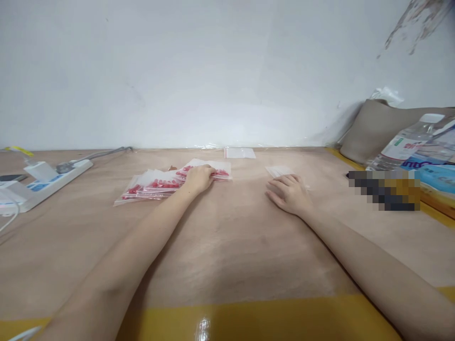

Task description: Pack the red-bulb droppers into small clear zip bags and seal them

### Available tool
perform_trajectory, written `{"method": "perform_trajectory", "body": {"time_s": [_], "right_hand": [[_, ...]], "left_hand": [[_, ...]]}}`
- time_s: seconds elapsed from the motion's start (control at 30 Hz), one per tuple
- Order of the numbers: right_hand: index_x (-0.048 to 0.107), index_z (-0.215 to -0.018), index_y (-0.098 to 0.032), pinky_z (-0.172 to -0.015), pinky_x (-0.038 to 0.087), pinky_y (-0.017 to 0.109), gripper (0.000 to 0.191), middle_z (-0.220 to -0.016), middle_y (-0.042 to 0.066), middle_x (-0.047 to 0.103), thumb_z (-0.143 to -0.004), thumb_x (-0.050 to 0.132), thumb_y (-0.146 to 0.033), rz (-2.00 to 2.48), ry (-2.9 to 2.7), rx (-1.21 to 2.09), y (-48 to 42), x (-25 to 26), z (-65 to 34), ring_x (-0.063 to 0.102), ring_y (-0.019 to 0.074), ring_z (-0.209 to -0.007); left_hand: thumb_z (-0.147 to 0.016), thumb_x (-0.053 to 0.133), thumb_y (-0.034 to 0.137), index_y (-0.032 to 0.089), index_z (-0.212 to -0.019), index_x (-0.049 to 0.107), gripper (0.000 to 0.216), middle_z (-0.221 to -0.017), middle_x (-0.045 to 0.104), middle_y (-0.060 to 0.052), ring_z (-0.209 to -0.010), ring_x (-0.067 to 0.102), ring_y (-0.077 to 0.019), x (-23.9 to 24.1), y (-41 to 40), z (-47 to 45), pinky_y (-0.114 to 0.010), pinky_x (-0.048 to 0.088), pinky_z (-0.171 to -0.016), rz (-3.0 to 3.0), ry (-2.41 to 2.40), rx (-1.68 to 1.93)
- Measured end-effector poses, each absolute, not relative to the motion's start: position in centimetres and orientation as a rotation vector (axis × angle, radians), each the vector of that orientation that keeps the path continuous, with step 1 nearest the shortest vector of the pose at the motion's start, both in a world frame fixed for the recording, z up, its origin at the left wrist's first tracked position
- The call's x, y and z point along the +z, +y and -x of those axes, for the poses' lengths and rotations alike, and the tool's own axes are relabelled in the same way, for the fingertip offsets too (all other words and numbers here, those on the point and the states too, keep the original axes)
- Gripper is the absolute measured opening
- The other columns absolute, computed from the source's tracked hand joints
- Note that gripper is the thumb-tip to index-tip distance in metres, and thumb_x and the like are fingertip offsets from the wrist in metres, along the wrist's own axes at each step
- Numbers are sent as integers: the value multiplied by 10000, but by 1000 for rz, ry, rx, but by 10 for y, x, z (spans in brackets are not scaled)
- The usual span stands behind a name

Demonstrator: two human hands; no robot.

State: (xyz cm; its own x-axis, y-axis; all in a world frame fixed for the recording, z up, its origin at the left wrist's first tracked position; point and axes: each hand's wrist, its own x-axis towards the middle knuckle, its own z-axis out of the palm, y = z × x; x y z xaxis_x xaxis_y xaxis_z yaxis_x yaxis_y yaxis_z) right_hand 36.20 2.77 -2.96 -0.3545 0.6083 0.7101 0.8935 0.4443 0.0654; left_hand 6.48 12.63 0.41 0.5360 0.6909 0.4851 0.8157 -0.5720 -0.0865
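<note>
My left hand (200, 178) is on a clear zip bag of small red pieces (222, 173), its fingers bent together over the bag and the thumb hidden. To its left, several more zip bags of red pieces (156, 183) lie overlapped in a fanned pile on the table. My right hand (292, 195) rests palm down on the table, fingers loosely stretched and thumb apart. Just beyond and partly under its fingers lie flat, see-through bags (279, 171), which seem to have nothing in them. Another flat zip bag (240, 153) lies by the wall between the hands.
A white power strip (59, 182) with plugs and cables stands at the left. To the right are a water bottle (400, 144), a blue packet (439, 177), a grey-brown bag-like object (366, 128) and a blurred-out item (387, 189). A wall (227, 71) bounds the table at the back.
</note>
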Motion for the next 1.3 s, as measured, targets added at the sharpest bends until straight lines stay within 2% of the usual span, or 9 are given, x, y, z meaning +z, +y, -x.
{"method": "perform_trajectory", "body": {"time_s": [0.17, 0.27, 0.37, 0.57, 0.73, 0.87, 1.0, 1.17, 1.3], "right_hand": [[623, -1000, -185, -770, 398, 361, 236, -932, 77, 657, -813, 531, -294, 1158, -2072, -523, 28, -35, -340, 586, 199, -840], [604, -1040, -189, -741, 426, 326, 263, -986, 84, 636, -802, 544, -284, 1056, -2134, -501, 26, -35, -328, 585, 190, -852], [604, -1028, -181, -657, 437, 273, 235, -1023, 89, 621, -818, 501, -209, 967, -2214, -568, 24, -34, -321, 583, 156, -773], [588, -776, -179, -598, 416, 234, 208, -819, 49, 637, -872, 403, -179, 1002, -2286, -509, 25, -35, -324, 563, 123, -673], [620, -850, -189, -620, 405, 239, 196, -920, 53, 647, -872, 425, -190, 1014, -2292, -408, 29, -36, -328, 587, 132, -750], [661, -860, -215, -555, 343, 241, 221, -816, 29, 654, -870, 441, -218, 1095, -2264, -564, 24, -33, -327, 571, 120, -679], [654, -774, -198, -525, 288, 252, 222, -710, 24, 635, -862, 453, -232, 1159, -2241, -688, 21, -30, -324, 545, 119, -641], [623, -703, -192, -516, 272, 262, 211, -670, 14, 627, -844, 469, -220, 1152, -2220, -750, 20, -29, -325, 527, 122, -627], [639, -757, -208, -563, 311, 266, 180, -736, 19, 644, -839, 480, -222, 1100, -2227, -749, 21, -29, -317, 533, 135, -693]], "left_hand": [[-852, 486, 166, 200, -971, 664, 217, -1047, 655, -59, -941, 617, -217, -9, 99, -79, -327, 507, -760, 2534, -944, -765], [-873, 489, 210, 189, -976, 654, 196, -998, 666, -60, -905, 626, -194, -18, 78, -95, -322, 508, -790, 2584, -731, -827], [-886, 473, 212, 174, -980, 636, 192, -965, 668, -60, -882, 629, -176, -23, 65, -107, -309, 510, -808, 2604, -578, -893], [-906, 420, 147, 152, -943, 617, 201, -954, 666, -76, -863, 635, -166, -23, 65, -96, -306, 531, -774, 2575, -402, -985], [-912, 421, 149, 160, -822, 620, 218, -868, 680, -53, -784, 646, -144, -22, 68, -82, -270, 545, -710, 2557, -302, -969], [-912, 421, 151, 163, -821, 614, 214, -869, 679, -50, -774, 644, -142, -21, 68, -83, -273, 545, -696, 2546, -296, -957], [-909, 419, 150, 164, -794, 608, 221, -846, 673, -42, -761, 636, -141, -20, 68, -85, -273, 534, -685, 2542, -300, -934], [-900, 413, 144, 159, -718, 593, 256, -716, 645, -37, -669, 604, -148, -19, 68, -85, -281, 492, -609, 2526, -326, -900], [-904, 403, 159, 163, -674, 581, 290, -644, 612, -31, -591, 570, -142, -18, 68, -87, -275, 450, -544, 2513, -352, -888]]}}
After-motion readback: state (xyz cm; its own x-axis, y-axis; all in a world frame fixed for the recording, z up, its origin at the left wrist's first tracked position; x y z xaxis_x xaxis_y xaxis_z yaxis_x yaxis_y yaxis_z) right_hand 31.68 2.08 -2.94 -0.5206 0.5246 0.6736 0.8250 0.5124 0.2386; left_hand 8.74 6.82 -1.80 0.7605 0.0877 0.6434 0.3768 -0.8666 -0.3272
